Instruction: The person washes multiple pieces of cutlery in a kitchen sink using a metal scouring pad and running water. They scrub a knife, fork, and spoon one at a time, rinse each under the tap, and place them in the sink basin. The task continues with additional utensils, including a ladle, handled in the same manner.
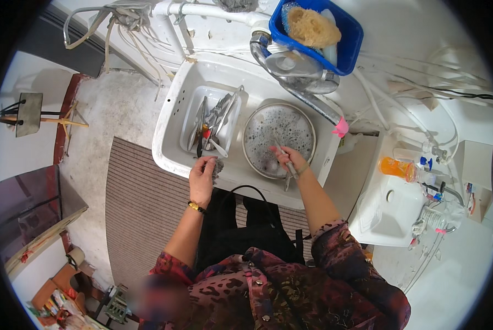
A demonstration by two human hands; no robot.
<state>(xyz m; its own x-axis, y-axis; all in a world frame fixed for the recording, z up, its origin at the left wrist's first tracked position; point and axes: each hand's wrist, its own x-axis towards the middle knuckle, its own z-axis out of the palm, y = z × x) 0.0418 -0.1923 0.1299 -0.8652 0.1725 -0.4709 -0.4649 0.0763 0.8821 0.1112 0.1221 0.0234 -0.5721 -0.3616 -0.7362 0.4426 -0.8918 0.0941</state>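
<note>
My left hand (pixel 202 179) pinches a grey scouring pad (pixel 217 170) over the front rim of a white sink (pixel 168 123). In my right hand (pixel 292 159) is a piece of metal cutlery (pixel 291 171); its far end reaches over the suds and I cannot tell its type. Below that hand stands a round basin (pixel 246 152) full of foamy grey water (pixel 277 128). Another metal handle (pixel 287 183) leans out at the basin's front edge. To the left, a white plastic tub (pixel 188 111) holds several forks, knives and spoons (pixel 215 117).
A chrome tap (pixel 308 99) with a pink nozzle (pixel 341 127) slants over the sink's right side. Above it sits a blue container (pixel 349 49) with a sponge (pixel 312 29). At right are a smaller white washbasin (pixel 378 218) and an orange bottle (pixel 395 168). A striped mat (pixel 147 206) covers the floor.
</note>
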